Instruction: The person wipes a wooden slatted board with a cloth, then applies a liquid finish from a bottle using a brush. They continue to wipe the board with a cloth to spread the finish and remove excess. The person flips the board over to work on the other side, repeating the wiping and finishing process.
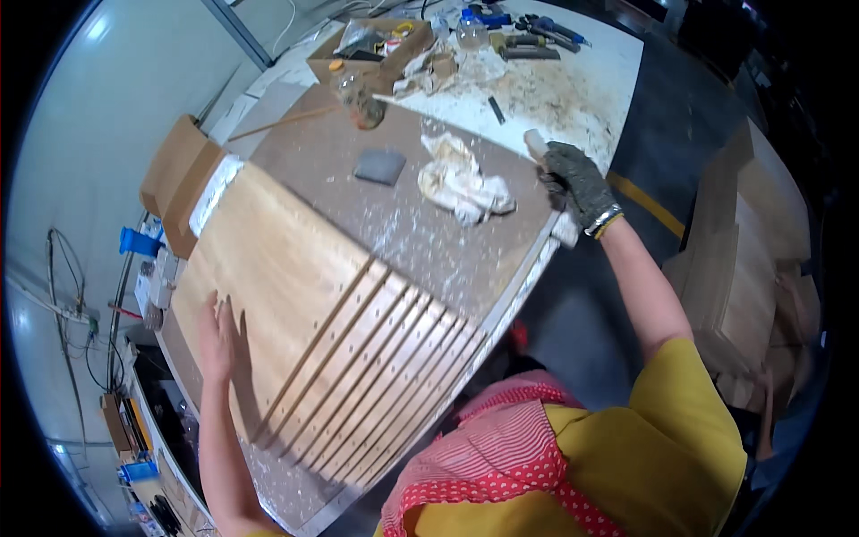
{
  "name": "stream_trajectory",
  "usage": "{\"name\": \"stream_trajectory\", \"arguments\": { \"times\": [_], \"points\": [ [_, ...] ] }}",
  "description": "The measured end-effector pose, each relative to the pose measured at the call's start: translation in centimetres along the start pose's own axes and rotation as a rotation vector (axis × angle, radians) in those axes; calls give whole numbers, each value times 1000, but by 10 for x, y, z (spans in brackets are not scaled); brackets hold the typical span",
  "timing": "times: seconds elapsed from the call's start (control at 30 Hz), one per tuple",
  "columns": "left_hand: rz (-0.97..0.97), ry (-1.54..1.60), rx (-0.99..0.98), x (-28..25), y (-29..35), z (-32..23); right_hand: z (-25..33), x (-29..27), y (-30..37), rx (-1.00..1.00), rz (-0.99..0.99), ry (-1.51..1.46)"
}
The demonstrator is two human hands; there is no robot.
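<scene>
My bare left hand (217, 338) is open, fingers stretched out, at the left part of a light wooden panel (268, 233); whether it touches the wood I cannot tell. Several narrow grooved strips with small dark holes (376, 358) lie side by side at the panel's right. At the table's right edge, my right hand (580, 186) wears a dark, stained work glove. It is closed on a pale, blunt-ended piece (536, 143) whose kind I cannot make out. A crumpled white rag (461, 179) and a grey pad (379, 166) lie between the hands, beyond the panel.
Behind stands a stained white table (573, 98) with tools (537, 40), a clear bottle (472, 31) and a cardboard box (358, 58). A jar with an orange cap (353, 94) is near it. Stacked cardboard (734, 259) and part of another person (778, 394) are at right.
</scene>
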State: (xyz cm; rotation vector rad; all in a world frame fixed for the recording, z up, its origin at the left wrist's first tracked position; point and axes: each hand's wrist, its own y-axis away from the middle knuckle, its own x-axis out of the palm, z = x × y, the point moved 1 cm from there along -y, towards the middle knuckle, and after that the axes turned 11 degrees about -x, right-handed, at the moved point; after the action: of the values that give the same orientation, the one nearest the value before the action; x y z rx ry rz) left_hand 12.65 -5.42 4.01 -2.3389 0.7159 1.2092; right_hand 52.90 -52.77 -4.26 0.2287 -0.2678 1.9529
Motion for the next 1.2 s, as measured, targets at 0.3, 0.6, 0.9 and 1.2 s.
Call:
{"name": "stream_trajectory", "arguments": {
  "times": [0.3, 0.6, 0.9, 1.2],
  "points": [
    [-140, -350, -5, 47, 9, -38, -88, -23, -266, -256, 22, 898],
    [-166, -481, -67, 46, 8, -46, -174, -27, -461, -851, 454, 1998],
    [-154, -535, -150, 41, 18, -58, -80, 44, -346, -613, 344, 1042],
    [-174, -449, -138, 46, 11, -46, -83, 112, -63, -944, 987, 1072]
  ]
}}
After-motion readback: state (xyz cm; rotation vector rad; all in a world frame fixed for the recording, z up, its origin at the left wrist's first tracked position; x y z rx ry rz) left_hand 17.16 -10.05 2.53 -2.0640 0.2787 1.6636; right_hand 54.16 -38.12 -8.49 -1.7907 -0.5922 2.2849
